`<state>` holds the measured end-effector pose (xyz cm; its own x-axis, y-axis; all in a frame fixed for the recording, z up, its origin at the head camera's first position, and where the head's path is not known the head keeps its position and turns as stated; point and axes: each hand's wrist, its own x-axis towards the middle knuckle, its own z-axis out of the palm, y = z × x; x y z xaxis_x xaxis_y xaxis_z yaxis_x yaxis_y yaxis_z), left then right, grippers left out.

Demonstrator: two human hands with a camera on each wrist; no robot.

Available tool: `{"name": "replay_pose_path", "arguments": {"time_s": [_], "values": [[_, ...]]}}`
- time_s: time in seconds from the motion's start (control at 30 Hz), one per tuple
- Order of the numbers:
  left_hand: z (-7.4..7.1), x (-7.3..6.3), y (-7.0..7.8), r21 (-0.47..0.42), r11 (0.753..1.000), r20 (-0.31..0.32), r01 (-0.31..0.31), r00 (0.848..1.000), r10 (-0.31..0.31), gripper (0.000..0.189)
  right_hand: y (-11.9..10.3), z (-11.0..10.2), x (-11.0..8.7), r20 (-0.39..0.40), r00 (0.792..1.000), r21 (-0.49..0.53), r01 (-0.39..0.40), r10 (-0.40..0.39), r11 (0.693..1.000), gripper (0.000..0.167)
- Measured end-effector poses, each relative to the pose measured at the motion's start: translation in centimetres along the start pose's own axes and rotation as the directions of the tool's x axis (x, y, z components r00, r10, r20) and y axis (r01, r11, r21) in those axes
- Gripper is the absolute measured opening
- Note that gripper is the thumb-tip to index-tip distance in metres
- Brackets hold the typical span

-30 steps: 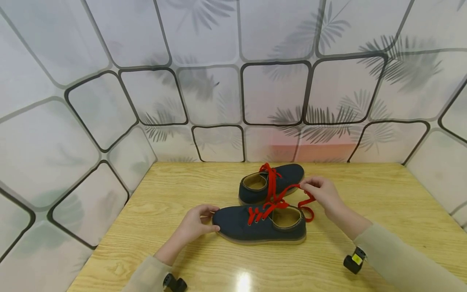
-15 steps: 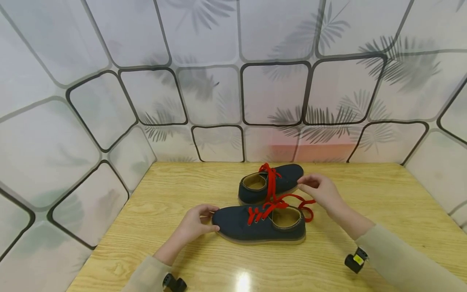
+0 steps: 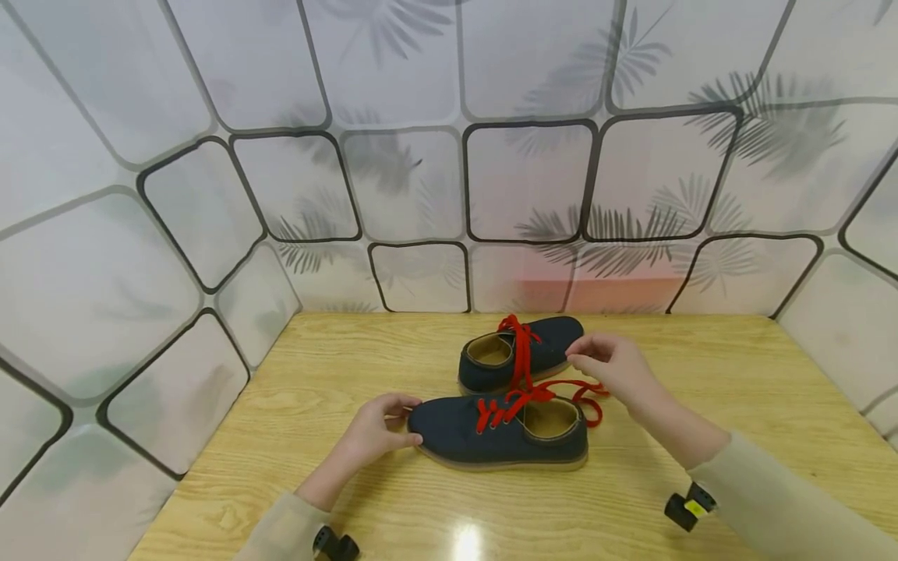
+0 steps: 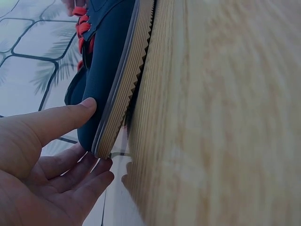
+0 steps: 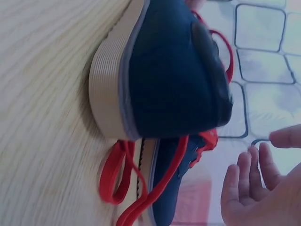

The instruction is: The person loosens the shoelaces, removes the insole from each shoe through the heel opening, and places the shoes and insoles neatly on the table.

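A navy shoe (image 3: 456,425) with red laces and a pale sole stands on the wooden table, its toe toward the left. My left hand (image 3: 375,430) holds its toe between thumb and fingers; in the left wrist view the thumb (image 4: 70,118) lies against the upper. My right hand (image 3: 620,370) hovers to the right of the shoes, holding nothing. The right wrist view shows its fingers (image 5: 268,169) loosely bent and the thumb apart. The loose red lace (image 3: 592,409) lies by the near shoe's heel, below that hand.
A second navy shoe (image 3: 557,335), toe toward the right, stands behind the first, with a red lace draped over its side. The wooden table (image 3: 337,351) reaches back to a patterned curtain (image 3: 414,183) that also rises on both sides.
My right hand has let go of the red lace and shifted slightly left. The lace has dropped lower beside the heel. My left hand stays on the toe.
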<state>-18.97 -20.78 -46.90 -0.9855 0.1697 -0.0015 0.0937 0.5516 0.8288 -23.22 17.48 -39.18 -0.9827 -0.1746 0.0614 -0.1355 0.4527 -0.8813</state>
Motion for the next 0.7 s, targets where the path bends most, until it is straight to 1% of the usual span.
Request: {"name": "replay_pose_path", "arguments": {"time_s": [0.13,0.23,0.33,0.43,0.6,0.7], "values": [[0.0,0.1,0.0,-0.002,1.000,0.000,0.002,1.000,-0.002,0.050,-0.6,0.4,-0.7,0.095,0.995,0.022,0.009,-0.011,1.000,0.022],[0.0,0.1,0.0,-0.002,1.000,0.001,0.002,1.000,-0.002,0.050,-1.0,0.9,-1.2,0.184,0.983,0.051,0.014,-0.023,0.999,0.023],[0.0,0.1,0.0,0.000,1.000,0.001,0.000,1.000,0.000,0.050,-1.2,1.4,-1.5,0.248,0.968,0.056,0.029,-0.042,0.998,0.020],[0.0,0.1,0.0,0.002,1.000,0.000,-0.002,1.000,0.002,0.050,-1.2,1.8,-1.5,0.271,0.960,0.023,0.067,-0.071,0.997,0.015],[0.0,0.1,0.0,0.006,1.000,-0.002,-0.010,1.000,0.010,0.049,-0.9,2.1,-1.4,0.275,0.955,-0.055,0.128,-0.108,0.990,0.009],[0.0,0.1,0.0,0.006,1.000,0.001,-0.016,1.000,0.016,0.049,-0.5,2.2,-1.3,0.281,0.950,-0.083,0.166,-0.137,0.983,0.007]]}}
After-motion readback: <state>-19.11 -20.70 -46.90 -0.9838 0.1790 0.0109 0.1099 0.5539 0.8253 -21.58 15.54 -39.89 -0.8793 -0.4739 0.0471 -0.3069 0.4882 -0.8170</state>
